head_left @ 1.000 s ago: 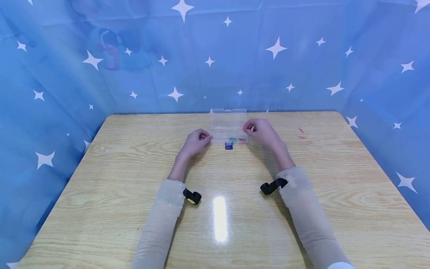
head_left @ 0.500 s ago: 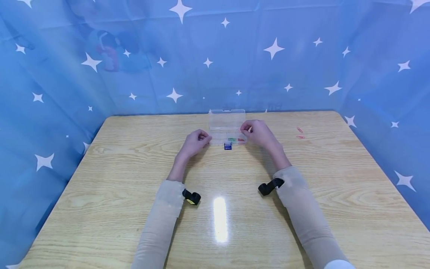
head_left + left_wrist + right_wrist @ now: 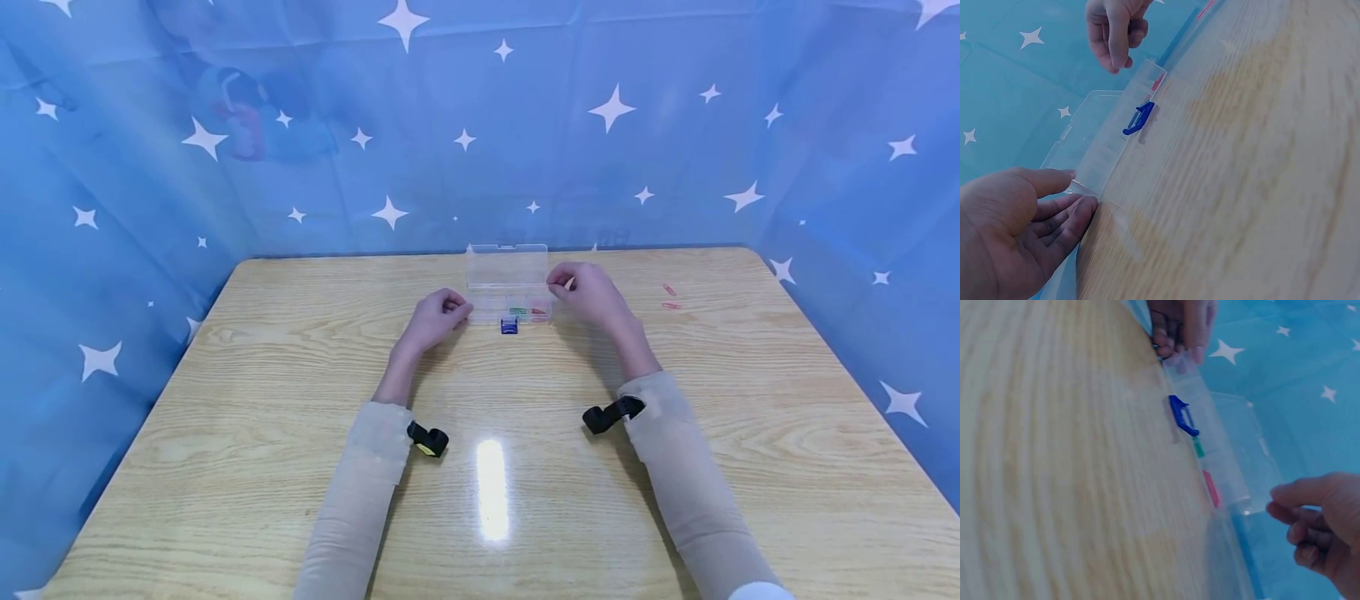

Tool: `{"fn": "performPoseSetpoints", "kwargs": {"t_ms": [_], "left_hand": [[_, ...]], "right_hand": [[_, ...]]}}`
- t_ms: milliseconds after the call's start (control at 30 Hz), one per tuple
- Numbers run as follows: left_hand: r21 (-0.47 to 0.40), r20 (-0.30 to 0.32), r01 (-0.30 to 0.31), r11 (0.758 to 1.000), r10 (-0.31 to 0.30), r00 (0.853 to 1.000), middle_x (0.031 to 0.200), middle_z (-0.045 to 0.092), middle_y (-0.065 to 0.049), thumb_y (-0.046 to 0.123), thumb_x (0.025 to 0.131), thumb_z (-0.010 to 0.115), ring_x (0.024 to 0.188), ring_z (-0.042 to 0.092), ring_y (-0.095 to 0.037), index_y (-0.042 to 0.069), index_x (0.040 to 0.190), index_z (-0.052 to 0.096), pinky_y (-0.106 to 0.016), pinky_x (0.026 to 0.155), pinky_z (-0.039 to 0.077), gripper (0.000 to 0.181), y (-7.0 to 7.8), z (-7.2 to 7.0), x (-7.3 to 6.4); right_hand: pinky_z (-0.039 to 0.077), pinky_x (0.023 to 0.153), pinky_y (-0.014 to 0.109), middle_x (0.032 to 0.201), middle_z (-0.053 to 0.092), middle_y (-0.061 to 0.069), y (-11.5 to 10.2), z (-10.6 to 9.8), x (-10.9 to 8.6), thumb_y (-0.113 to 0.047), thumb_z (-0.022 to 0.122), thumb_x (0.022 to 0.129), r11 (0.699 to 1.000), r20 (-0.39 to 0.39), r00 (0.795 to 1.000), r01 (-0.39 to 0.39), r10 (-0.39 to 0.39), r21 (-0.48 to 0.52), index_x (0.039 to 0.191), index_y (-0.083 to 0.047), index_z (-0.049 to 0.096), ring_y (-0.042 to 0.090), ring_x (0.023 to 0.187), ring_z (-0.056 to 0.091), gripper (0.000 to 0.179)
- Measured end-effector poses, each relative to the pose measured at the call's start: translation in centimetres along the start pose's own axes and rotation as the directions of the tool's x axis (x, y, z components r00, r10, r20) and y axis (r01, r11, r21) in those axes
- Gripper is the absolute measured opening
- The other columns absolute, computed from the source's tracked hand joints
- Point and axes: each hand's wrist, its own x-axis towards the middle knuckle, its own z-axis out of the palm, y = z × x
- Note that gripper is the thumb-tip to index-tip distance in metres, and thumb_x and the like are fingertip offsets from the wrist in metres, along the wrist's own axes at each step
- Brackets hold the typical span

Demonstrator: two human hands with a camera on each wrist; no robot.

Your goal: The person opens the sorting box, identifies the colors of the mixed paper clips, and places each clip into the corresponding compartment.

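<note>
A clear plastic box (image 3: 491,310) stands at the far middle of the table, its clear lid (image 3: 507,265) raised behind it. My left hand (image 3: 438,317) grips the box's left end between thumb and fingers, as the left wrist view (image 3: 1041,219) also shows. A blue latch (image 3: 509,326) hangs open at the front. Inside, green paper clips (image 3: 517,311) lie left of red paper clips (image 3: 538,311). My right hand (image 3: 588,292) hovers by the right end, thumb and forefinger close together, with nothing visible between them in the right wrist view (image 3: 1329,528).
Two loose red paper clips (image 3: 670,290) lie on the wooden table (image 3: 300,375) to the right of my right hand. A blue star-patterned curtain (image 3: 420,125) hangs behind the table's far edge.
My right hand went slightly left over the box's right end, then drew back to the right. A reddish clip earlier showed at its fingertips. The left hand stays in place.
</note>
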Motion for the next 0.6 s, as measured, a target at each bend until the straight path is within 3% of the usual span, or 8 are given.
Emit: {"fn": "performPoseSetpoints", "kwargs": {"t_ms": [600], "left_hand": [[-0.023, 0.006, -0.006, 1.0, 0.007, 1.0, 0.098, 0.066, -0.011, 0.026, 0.104, 0.06, 0.089, 0.064, -0.022, 0.001, 0.114, 0.063, -0.031, 0.076, 0.05, 0.027, -0.2, 0.0, 0.2]], "right_hand": [[0.048, 0.084, 0.047, 0.109, 0.067, 0.019, 2.2, -2.9, -1.4, -0.013, 0.059, 0.103, 0.999, -0.05, 0.998, -0.03, 0.031, 0.022, 0.116, 0.003, 0.068, 0.033, 0.095, 0.06, 0.023]]}}
